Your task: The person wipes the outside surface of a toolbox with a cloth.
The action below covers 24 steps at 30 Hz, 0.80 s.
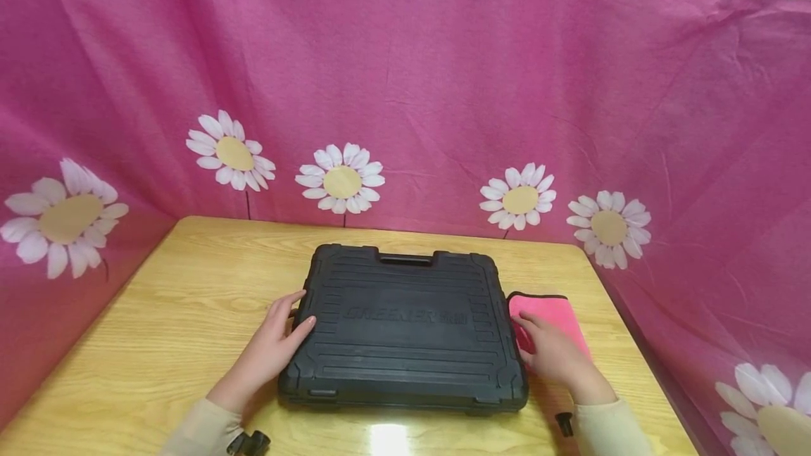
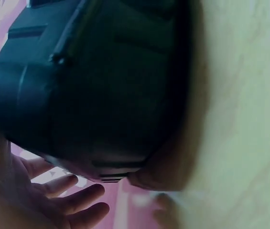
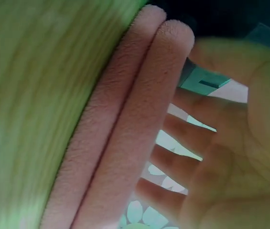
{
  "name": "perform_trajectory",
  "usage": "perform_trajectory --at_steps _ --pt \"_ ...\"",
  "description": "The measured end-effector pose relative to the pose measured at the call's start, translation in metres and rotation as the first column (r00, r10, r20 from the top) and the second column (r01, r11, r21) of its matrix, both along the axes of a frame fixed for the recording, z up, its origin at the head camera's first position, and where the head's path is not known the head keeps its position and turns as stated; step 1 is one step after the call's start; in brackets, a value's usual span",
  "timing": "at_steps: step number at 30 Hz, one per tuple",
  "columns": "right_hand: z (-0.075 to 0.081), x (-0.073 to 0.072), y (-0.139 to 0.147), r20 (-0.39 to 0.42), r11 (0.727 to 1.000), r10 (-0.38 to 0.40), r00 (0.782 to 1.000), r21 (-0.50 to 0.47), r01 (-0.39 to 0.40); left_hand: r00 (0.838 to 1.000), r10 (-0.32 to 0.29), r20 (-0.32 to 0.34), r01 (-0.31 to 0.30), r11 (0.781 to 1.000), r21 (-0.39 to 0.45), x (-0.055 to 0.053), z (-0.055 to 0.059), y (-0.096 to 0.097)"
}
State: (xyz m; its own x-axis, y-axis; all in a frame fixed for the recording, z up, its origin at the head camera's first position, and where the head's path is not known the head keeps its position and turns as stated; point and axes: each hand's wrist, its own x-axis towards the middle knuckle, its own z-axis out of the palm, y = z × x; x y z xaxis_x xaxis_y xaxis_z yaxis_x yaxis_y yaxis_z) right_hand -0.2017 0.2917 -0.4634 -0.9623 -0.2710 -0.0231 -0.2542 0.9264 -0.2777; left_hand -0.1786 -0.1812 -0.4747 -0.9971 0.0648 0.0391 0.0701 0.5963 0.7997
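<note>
A black plastic carrying case [image 1: 399, 329] with raised lettering lies flat on the table, its handle on the far side. My left hand [image 1: 272, 336] is at the case's left edge, thumb by the lid's rim. In the left wrist view its fingers [image 2: 82, 205] are spread and loosely extended beside the case [image 2: 111, 90]. To the right of the case lies a folded pink cloth [image 1: 560, 312] with dark edging. Over it is my right hand [image 1: 554, 354], its fingers extended toward the case. The right wrist view shows the cloth's thick folds [image 3: 130, 109] beside the outstretched fingers [image 3: 192, 138].
The wooden table [image 1: 171, 315] extends on both sides of the case. A magenta curtain [image 1: 405, 76] printed with daisies surrounds the table at the back and sides. Dark straps [image 1: 250, 442] show near the cuffs of the light sleeves [image 1: 205, 428].
</note>
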Motion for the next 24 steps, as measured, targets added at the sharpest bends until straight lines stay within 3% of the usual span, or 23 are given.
perform_trajectory --at_steps 9,15,24 --pt "0.0005 0.0056 0.0048 0.113 0.995 0.027 0.993 -0.097 -0.016 0.998 -0.017 0.055 0.013 0.997 0.075 0.0002 -0.0047 0.0000" --pt "-0.0039 0.0069 0.0069 0.090 0.995 0.074 0.993 -0.077 -0.067 0.997 -0.026 0.070 0.020 0.995 0.093 0.0007 -0.0042 -0.0004" --pt "-0.0063 0.0033 0.0036 0.053 0.998 0.051 0.997 -0.032 -0.049 0.997 -0.020 0.079 0.013 0.996 0.089 0.0009 -0.0063 -0.0026"
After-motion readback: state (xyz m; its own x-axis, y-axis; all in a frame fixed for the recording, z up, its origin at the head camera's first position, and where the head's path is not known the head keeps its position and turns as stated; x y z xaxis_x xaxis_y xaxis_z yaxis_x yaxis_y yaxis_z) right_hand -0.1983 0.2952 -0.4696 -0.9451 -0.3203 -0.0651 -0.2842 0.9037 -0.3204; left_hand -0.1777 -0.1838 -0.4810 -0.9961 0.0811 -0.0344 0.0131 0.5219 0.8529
